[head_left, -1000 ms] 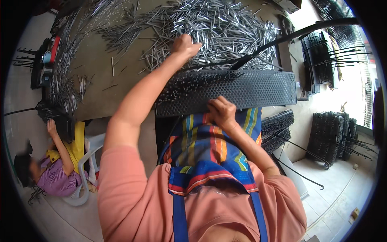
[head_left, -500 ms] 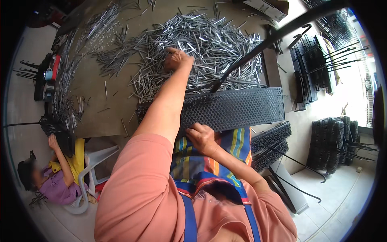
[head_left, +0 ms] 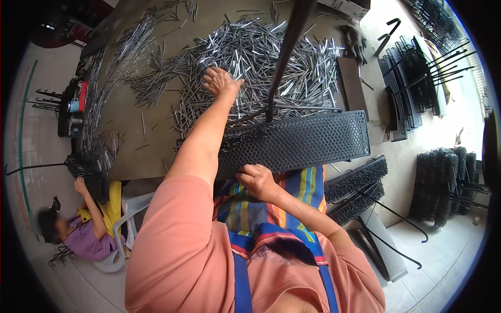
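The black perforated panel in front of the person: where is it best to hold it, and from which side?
Probably the near long edge of the black perforated panel, approached from the person's side, where the right hand already rests. It lies flat and long across the table, and the far edge is crowded by metal rods.

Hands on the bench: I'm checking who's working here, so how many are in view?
3. Left hand in the metal pins, right hand on the perforated black panel, co-worker's hand far left; others may be hidden.

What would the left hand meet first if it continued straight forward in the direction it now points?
The left hand already rests on the pile of thin metal rods on the table. Going straight on, it would likely push deeper into that pile; nothing else seems to lie before it.
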The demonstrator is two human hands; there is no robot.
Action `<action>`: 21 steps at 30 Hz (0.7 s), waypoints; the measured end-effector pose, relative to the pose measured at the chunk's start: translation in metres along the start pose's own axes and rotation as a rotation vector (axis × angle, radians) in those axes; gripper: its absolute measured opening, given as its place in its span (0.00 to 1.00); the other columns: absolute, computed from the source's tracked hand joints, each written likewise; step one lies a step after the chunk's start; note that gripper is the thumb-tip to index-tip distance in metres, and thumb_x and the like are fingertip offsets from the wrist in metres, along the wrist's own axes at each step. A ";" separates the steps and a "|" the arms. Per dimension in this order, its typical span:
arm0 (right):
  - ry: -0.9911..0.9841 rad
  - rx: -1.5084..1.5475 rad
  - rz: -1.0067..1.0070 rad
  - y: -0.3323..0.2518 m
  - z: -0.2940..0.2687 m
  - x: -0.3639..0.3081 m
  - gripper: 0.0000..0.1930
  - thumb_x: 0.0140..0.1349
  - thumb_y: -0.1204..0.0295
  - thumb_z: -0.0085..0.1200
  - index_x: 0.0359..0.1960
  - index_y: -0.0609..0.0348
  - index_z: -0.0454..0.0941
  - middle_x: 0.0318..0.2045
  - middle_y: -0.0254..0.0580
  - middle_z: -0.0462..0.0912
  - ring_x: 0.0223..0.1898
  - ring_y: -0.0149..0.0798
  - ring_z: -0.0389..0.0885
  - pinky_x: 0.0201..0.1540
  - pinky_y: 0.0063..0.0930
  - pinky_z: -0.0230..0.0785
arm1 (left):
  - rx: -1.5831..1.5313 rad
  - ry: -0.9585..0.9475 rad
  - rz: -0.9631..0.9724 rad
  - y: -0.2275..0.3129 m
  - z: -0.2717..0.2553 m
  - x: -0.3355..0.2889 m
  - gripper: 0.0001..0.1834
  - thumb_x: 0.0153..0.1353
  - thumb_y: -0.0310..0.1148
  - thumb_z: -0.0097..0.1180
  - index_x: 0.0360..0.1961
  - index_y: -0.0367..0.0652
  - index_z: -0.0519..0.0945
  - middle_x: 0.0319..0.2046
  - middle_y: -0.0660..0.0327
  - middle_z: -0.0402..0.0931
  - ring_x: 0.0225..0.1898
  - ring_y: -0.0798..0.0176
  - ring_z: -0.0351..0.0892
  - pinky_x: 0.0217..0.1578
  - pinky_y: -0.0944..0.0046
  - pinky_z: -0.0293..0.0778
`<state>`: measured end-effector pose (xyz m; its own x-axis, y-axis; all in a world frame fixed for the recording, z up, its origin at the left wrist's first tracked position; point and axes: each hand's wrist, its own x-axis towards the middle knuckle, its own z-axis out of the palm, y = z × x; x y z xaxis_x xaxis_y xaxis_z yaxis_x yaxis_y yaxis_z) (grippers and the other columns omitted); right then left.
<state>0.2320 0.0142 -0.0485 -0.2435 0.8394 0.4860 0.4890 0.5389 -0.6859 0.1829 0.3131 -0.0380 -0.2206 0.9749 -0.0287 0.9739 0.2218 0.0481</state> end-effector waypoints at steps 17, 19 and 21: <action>-0.059 0.114 -0.059 0.008 -0.007 -0.006 0.13 0.41 0.76 0.54 0.32 0.58 0.78 0.28 0.39 0.71 0.31 0.43 0.76 0.34 0.35 0.69 | -0.014 -0.015 -0.200 0.023 0.055 0.047 0.47 0.44 0.53 0.69 0.56 0.28 0.66 0.44 0.46 0.80 0.46 0.57 0.82 0.53 0.51 0.67; -0.054 0.095 -0.019 0.013 -0.008 -0.012 0.13 0.41 0.76 0.55 0.32 0.57 0.78 0.28 0.39 0.71 0.31 0.43 0.76 0.34 0.35 0.69 | -0.172 -0.205 -0.124 0.034 0.041 0.031 0.44 0.44 0.49 0.69 0.55 0.28 0.66 0.45 0.46 0.80 0.47 0.54 0.82 0.50 0.51 0.72; -0.067 0.131 -0.090 -0.002 -0.003 0.002 0.12 0.41 0.75 0.55 0.32 0.57 0.78 0.28 0.39 0.71 0.31 0.42 0.76 0.34 0.35 0.69 | -0.429 -0.122 -0.129 -0.033 0.063 0.072 0.31 0.39 0.38 0.68 0.45 0.29 0.76 0.43 0.45 0.81 0.48 0.46 0.81 0.49 0.53 0.76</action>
<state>0.2332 0.0143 -0.0447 -0.3390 0.7877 0.5143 0.3504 0.6131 -0.7081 0.1384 0.3750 -0.1045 -0.3053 0.9355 -0.1779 0.8232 0.3532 0.4446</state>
